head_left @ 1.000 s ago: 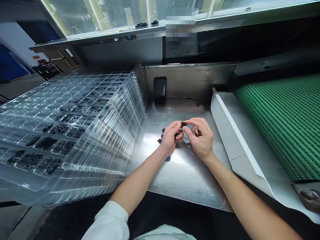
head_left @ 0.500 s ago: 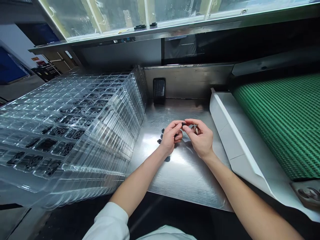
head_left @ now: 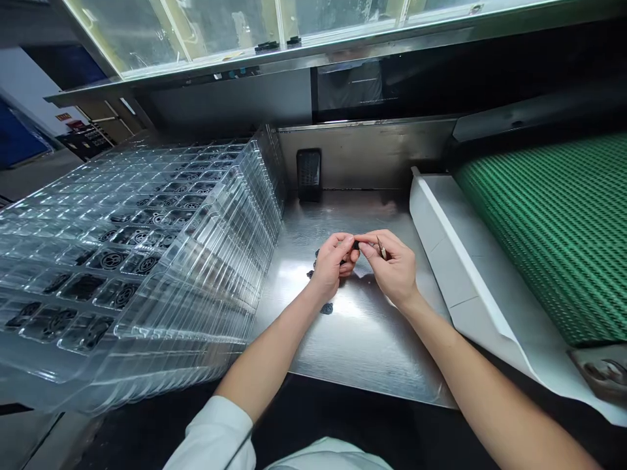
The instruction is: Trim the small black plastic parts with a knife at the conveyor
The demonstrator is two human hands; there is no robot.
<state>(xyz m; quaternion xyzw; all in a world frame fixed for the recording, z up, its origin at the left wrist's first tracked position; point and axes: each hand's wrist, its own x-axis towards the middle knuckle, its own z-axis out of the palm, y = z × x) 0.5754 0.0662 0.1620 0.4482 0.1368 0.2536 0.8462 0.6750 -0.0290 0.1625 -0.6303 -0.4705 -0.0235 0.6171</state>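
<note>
The left hand (head_left: 332, 266) and right hand (head_left: 392, 267) are together, with a small black piece (head_left: 356, 245) pinched between them.

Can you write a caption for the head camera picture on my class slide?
The left hand and right hand pinch a small black part over a steel table beside clear plastic trays.

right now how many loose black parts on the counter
3 black parts: one and one beside the left hand, one below it on the steel counter. More may hide behind that hand.
</note>
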